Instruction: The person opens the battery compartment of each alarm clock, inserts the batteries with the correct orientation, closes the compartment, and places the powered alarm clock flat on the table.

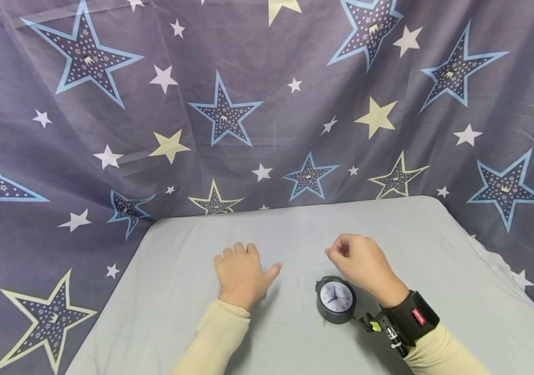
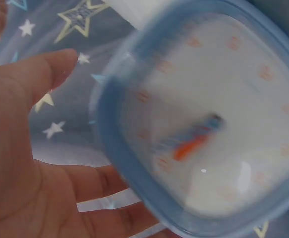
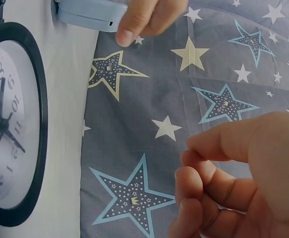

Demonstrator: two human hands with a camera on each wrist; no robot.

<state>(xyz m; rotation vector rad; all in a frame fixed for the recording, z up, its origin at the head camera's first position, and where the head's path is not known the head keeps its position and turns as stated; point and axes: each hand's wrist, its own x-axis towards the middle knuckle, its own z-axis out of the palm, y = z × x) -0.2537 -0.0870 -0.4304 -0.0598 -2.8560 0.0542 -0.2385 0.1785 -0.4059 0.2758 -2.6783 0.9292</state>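
A blue clock (image 2: 224,89), rounded-square with a pale face and orange numerals, fills much of the left wrist view, slightly blurred. My left hand (image 1: 242,275) is over it with spread fingers; the thumb stands clear of its rim, and some fingers pass behind it. From above, the hand hides nearly all of this clock. A round black alarm clock (image 1: 335,299) with a white face stands on the table, left of my right forearm. Just above and beyond it, my right hand (image 1: 363,260) hangs loosely curled, thumb near the fingertips, holding nothing (image 3: 234,178).
Light grey cloth covers the table (image 1: 295,344). Behind it and along both sides hangs a dark curtain (image 1: 257,172) with a star pattern. A black strap (image 1: 409,317) with a small camera mount circles the right wrist, close to the black clock.
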